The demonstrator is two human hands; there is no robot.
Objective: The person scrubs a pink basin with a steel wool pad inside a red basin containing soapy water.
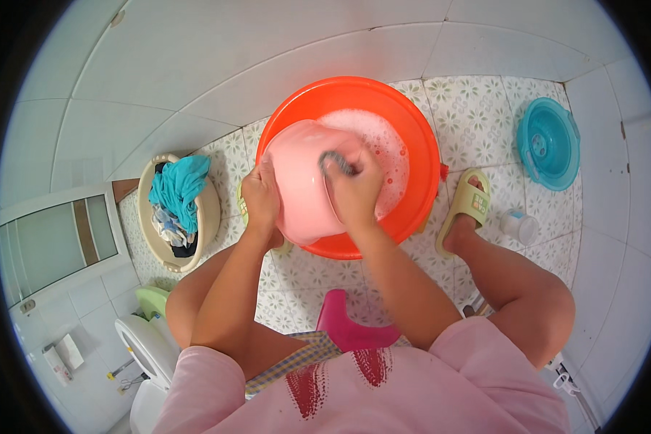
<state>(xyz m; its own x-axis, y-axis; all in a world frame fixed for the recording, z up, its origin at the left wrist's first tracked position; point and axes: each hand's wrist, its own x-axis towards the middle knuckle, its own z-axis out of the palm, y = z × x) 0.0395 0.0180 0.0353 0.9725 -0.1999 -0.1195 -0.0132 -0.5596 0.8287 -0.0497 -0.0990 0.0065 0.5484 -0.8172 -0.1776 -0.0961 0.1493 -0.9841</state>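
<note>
A large orange basin (421, 163) with sudsy water (390, 148) stands on the floor before me. Over it, tilted on its side, is a smooth pink basin (299, 189). At its left edge my left hand (261, 194) grips the rim, thumb on the near side. My right hand (359, 184) is closed round a grey scrubber (338, 163), which looks like steel wool, pressed against the pink basin's right side. Part of the scrubber and some of my fingers are hidden.
A cream laundry basket (208, 217) of clothes stands left. Rightward are a turquoise basin (546, 141) and a clear plastic jar (519, 226). My feet wear yellow-green slippers (474, 202) beside the orange basin. A pink stool (347, 329) is near me, a white toilet (148, 347) lower left; tiled walls (604, 145) enclose the space.
</note>
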